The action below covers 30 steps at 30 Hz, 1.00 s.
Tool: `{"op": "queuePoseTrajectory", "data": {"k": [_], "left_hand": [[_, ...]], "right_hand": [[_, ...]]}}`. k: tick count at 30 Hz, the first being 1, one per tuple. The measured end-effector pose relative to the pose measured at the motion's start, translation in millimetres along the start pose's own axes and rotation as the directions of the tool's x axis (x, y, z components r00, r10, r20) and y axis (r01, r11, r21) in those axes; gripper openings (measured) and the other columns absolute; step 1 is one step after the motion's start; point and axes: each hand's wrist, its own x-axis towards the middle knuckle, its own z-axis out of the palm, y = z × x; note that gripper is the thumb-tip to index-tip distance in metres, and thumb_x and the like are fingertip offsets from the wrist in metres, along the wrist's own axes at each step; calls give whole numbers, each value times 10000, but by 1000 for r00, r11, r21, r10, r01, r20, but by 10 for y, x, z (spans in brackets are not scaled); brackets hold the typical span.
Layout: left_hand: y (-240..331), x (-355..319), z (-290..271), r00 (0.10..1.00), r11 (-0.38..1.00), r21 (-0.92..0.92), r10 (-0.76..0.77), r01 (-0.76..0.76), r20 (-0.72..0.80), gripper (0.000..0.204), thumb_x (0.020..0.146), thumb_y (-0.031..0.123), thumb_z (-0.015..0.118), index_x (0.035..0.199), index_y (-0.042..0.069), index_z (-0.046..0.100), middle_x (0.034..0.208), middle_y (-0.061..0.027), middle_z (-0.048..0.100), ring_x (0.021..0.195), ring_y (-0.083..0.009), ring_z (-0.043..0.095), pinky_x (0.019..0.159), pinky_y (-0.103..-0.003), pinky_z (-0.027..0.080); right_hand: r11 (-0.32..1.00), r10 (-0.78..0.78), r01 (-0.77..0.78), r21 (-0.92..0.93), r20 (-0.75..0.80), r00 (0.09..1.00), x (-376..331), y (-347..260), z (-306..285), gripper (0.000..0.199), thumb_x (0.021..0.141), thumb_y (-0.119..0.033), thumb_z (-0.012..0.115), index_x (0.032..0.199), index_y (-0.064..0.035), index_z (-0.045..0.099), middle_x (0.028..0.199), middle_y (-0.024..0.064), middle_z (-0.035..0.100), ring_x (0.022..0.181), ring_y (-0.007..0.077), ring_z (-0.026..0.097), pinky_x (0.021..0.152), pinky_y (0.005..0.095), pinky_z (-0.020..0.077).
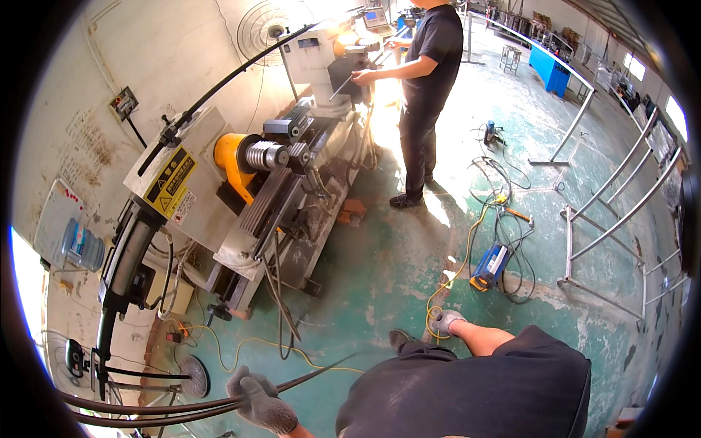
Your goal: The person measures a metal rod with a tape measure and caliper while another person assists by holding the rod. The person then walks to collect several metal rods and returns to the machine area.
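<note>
Under the gloved left hand (261,403), closed around long curved dark rods (146,409), the bundle looks heavy, springy, best held mid-length; the right hand (446,322) hangs loosely curled, empty.

The rods (146,409) are cut off at the lower left edge. The co-worker (431,87) is cropped at the top. Bench (555,69) items at upper right are too small to tell.

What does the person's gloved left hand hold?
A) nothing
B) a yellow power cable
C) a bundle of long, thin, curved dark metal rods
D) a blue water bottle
C: the left hand in a grey glove is closed around the bundle of long, thin, curved dark metal rods, which stretch to the left.
</note>
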Motion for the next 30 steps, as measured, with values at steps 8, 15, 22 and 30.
{"op": "queuePoseTrajectory", "data": {"k": [8,15,22,30], "left_hand": [[5,-13,-12,1000,1000,3,-4,4,0,228,1123,233,567,1170,25,648,729,-5,525,548,-76,397,466,-244,273],[8,-16,-38,1000,1000,14,17,-17,12,224,1129,223,555,1174,23,646,730,-7,522,545,-78,400,465,-241,279],[4,-33,-46,1000,1000,-1,-1,1,13,220,1129,217,552,1178,24,645,731,-7,523,542,-78,401,469,-240,290],[-38,-40,-62,1000,1000,19,3,-3,1,229,1129,219,552,1183,17,644,732,-12,534,544,-81,406,472,-245,292]], "right_hand": [[1000,-5,5,-25,24,1000,-31,-6,-10,449,884,-431,729,1206,-126,798,1230,149,774,1142,339,735,996,432,562],[999,-16,17,-40,25,1000,42,47,63,459,881,-449,729,1196,-123,802,1217,146,779,1125,331,742,988,430,565],[1000,-7,8,-4,38,999,-62,-39,-5,458,870,-440,725,1198,-129,801,1206,148,782,1098,332,750,966,433,575],[999,-19,20,-26,43,999,-45,6,19,476,875,-452,716,1212,-126,797,1215,149,780,1123,329,744,983,430,568]]}}
